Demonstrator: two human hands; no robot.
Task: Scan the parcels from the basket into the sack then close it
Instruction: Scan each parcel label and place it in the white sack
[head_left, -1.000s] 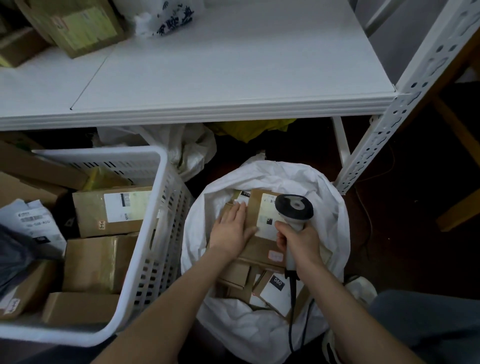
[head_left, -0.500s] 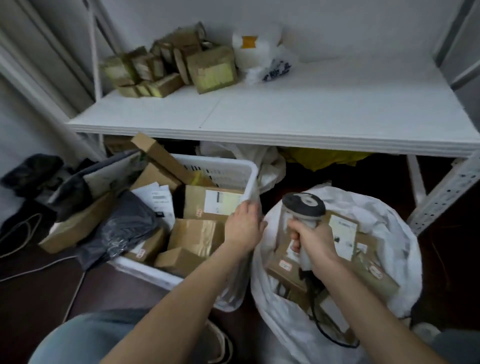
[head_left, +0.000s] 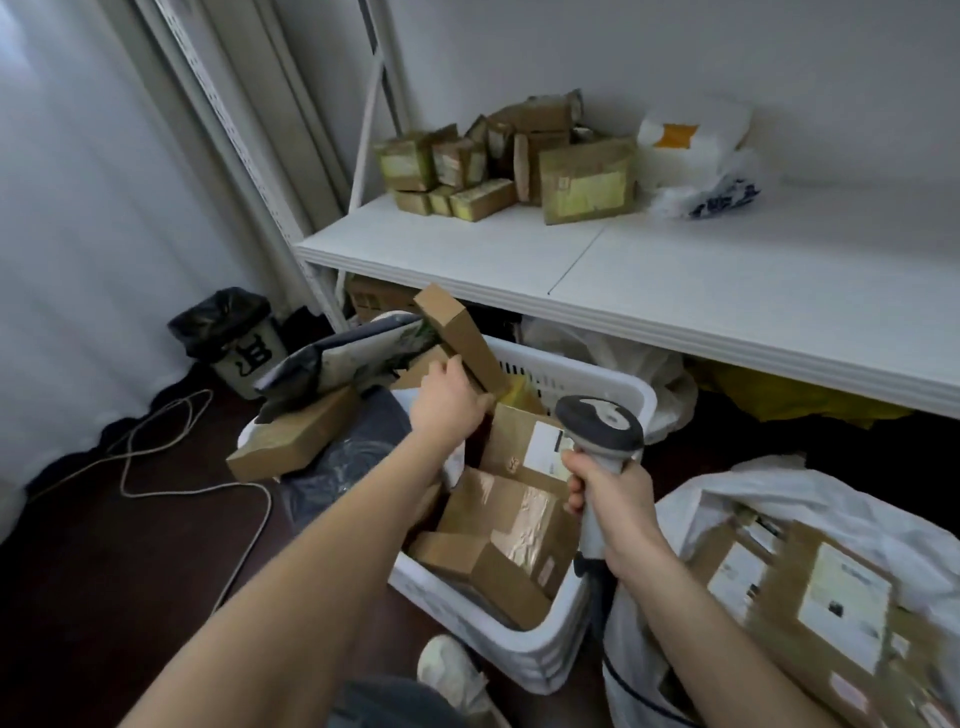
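1. Right of the basket, the white sack gapes open with labelled parcels inside.
2. Over the basket's right rim, my right hand has its fingers wrapped round the barcode scanner.
3. At the basket's far side, my left hand grips a long slim carton that stands tilted. I judge this the picking step. Next I lift it and turn its label to the scanner.

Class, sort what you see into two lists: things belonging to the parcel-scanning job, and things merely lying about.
Job: left hand gripping the long brown box; right hand holding the scanner; white basket; white sack.
Lying about: shelf boxes; plastic bag on the shelf; black-lined bin; floor cord.
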